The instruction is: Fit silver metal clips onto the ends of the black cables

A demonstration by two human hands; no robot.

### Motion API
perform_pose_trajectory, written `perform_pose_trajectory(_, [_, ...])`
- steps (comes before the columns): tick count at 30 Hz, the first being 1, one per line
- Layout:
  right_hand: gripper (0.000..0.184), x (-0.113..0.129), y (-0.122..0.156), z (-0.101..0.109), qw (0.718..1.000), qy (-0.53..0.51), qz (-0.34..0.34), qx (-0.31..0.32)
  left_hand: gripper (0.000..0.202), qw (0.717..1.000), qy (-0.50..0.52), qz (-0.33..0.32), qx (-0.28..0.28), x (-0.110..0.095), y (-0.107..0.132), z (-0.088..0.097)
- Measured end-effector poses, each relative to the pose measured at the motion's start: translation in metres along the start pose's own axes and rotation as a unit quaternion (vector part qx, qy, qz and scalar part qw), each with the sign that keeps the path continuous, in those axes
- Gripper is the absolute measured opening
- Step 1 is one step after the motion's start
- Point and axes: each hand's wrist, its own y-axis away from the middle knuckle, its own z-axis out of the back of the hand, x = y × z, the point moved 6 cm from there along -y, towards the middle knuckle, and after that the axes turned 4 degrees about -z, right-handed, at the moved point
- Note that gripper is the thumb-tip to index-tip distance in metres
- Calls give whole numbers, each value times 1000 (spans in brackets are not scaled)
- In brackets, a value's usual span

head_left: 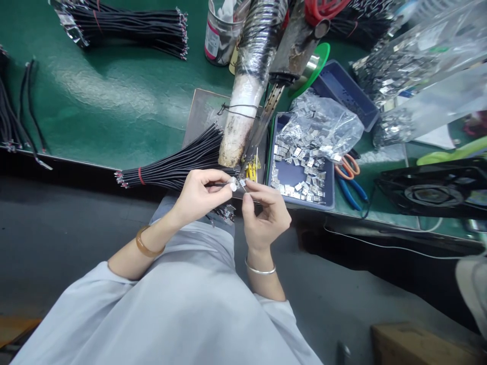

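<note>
My left hand is closed in a pinch, white covers on its fingertips, around what looks like the end of a black cable, mostly hidden by the fingers. Facing it, my right hand pinches a small silver metal connector between thumb and forefinger. The two sets of fingertips nearly meet, just below the soldering iron and the mouth of a plastic-wrapped hose. Behind my left hand lies a bundle of black cables tied with a red band. More cable ends with metal connectors show below my hands.
Right of my hands stands a blue tray of loose connectors and a plastic bag. Pliers, a black fan and a green solder spool lie further right. Another cable bundle and a cup stand at the back.
</note>
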Motion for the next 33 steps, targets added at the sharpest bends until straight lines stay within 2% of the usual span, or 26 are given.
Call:
perform_pose_trajectory(6, [14,7,1,-4,995,63,80,4,16,1000,-25,-12,-7,-1,-1,1])
perform_pose_trajectory(15, [21,16,-3,-7,976,130,173,-5,16,997,-37,-5,-72,3,0,0])
perform_pose_trajectory(25, [19,15,-7,-9,971,146,187,4,16,995,-60,-19,-77,-2,0,-1])
perform_pose_trajectory(33, [20,24,-9,-8,966,168,195,-5,16,990,-50,-76,-108,-10,1,-2])
